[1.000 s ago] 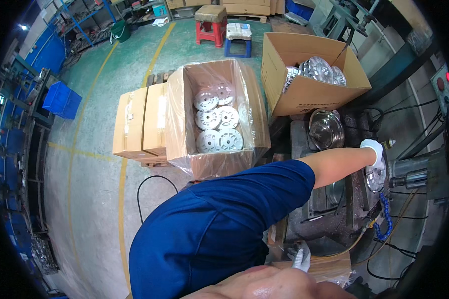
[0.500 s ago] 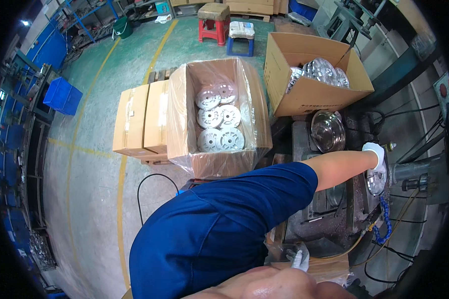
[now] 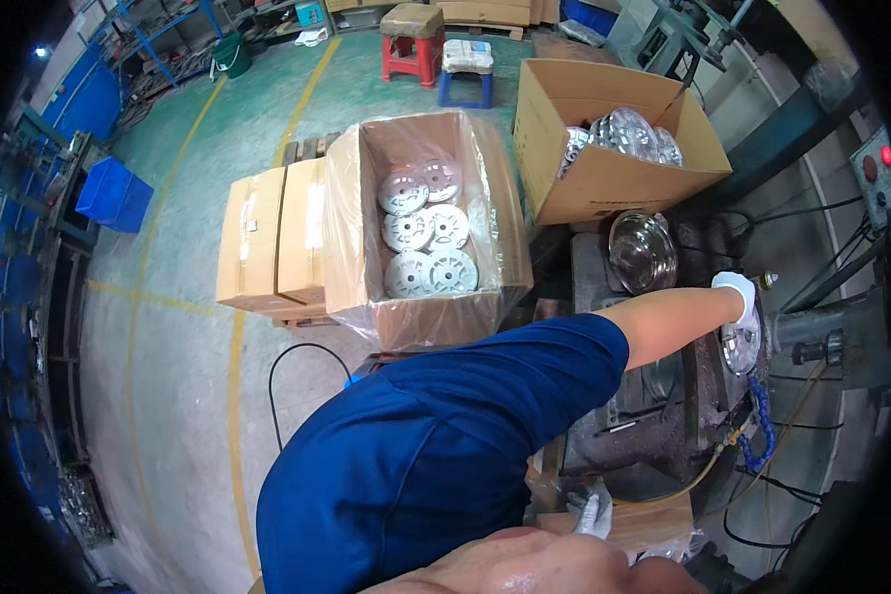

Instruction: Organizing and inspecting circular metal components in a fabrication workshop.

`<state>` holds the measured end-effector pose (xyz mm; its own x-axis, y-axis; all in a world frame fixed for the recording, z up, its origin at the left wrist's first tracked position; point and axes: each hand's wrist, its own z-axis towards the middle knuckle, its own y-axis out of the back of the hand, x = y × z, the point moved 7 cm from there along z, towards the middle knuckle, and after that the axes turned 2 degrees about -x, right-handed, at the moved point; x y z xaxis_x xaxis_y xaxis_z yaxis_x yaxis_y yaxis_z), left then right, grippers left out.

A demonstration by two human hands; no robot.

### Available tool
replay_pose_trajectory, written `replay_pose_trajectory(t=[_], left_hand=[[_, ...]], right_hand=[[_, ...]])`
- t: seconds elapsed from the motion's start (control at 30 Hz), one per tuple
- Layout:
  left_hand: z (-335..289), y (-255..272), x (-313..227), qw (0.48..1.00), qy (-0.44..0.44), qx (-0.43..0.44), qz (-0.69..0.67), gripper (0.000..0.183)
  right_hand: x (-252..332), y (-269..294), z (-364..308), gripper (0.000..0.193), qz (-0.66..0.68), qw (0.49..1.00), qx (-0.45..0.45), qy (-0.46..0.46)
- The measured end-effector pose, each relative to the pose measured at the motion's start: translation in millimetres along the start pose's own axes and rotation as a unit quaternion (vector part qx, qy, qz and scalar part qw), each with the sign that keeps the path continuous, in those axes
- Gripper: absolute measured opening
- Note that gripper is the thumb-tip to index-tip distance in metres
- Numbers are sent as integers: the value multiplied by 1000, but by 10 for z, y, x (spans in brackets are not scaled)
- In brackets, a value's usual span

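My left arm, in a dark blue sleeve, reaches across to the right. My left hand (image 3: 738, 294), in a white glove, is closed over the upper edge of a shiny round metal disc (image 3: 742, 343). The disc stands upright against the grey machine head (image 3: 810, 339); its far side and some of my fingertips are hidden. Low in the picture, my gloved right hand (image 3: 592, 513) is beside clear plastic over a cardboard box (image 3: 653, 522). Its fingers look curled together, and what they hold cannot be made out. A polished metal bowl (image 3: 636, 254) rests on the machine bed (image 3: 589, 272).
A plastic-lined carton (image 3: 426, 322) holds several silver discs (image 3: 451, 272). Behind the machine, another open carton (image 3: 619, 188) holds shiny metal parts (image 3: 632, 137). Closed cartons (image 3: 250, 238) stand at left. A blue coolant hose (image 3: 759, 426) and cables hang near the machine.
The whole view has shifted slightly, so the surroundings sit a little further left and up. My left hand remains at the disc, and my right hand stays low beside the plastic.
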<state>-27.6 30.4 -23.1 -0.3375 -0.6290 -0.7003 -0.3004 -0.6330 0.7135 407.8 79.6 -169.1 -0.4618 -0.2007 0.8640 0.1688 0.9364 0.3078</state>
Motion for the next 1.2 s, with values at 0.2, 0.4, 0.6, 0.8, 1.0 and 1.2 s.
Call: replay_pose_trajectory(t=[0.2, 0.4, 0.6, 0.8, 1.0, 1.2], left_hand=[[49, -65, 9, 1000, 13, 14, -8, 59], [18, -8, -25, 999, -6, 27, 16, 62], [-89, 65, -53, 996, 28, -20, -87, 44], [-40, 35, 33, 991, 33, -70, -112, 27], [-174, 421, 555, 975, 60, -140, -164, 25], [-1313, 850, 1325, 965, -179, -186, -47, 33]], right_hand=[[-3, 0, -78, 48, -5, 999, -5, 34], [196, -102, -239, 50, -33, 998, -12, 61], [217, -119, -336, 51, -71, 995, -39, 58], [363, -153, -350, 50, -48, 998, -31, 14], [251, -55, -227, 50, -62, 997, -25, 24], [61, -33, -118, 55, -29, 999, 9, -21]])
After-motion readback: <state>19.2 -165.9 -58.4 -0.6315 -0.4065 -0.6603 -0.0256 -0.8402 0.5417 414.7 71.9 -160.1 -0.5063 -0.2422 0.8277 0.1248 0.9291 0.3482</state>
